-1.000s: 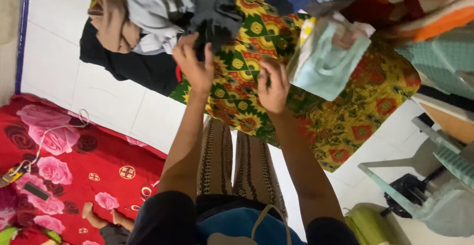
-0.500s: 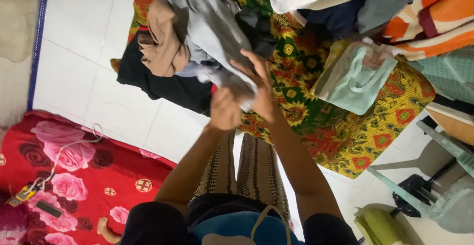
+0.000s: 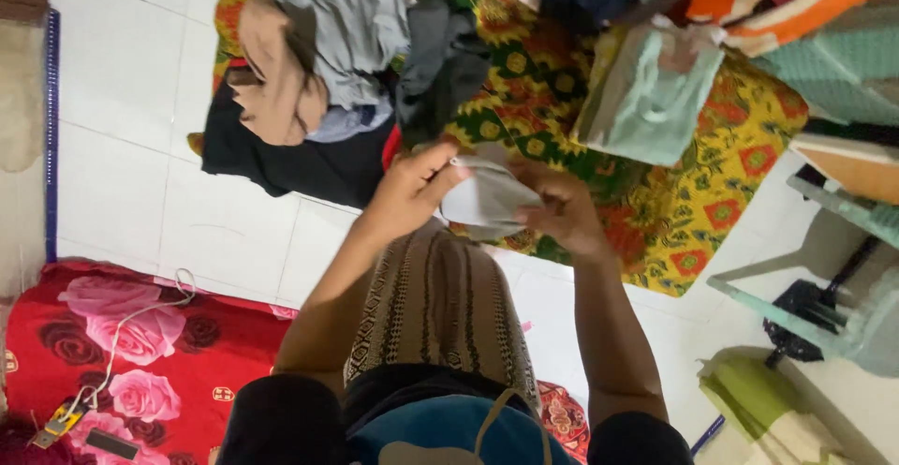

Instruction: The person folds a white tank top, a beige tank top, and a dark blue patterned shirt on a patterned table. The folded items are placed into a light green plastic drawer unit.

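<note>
White tiled floor with a red rose-patterned mat and a pale green chair.

Small pale grey cloth piece: soft, matt, creased woven fabric. Green-and-yellow patterned batik cloth: thin, matt, printed cotton look. Heap of grey, tan and black garments: matt, rumpled fabric. Folded mint-green garment: smooth knit, matt. White tiled floor: hard, smooth, faint gloss. Red rose-print blanket: plush, slight sheen.
</note>
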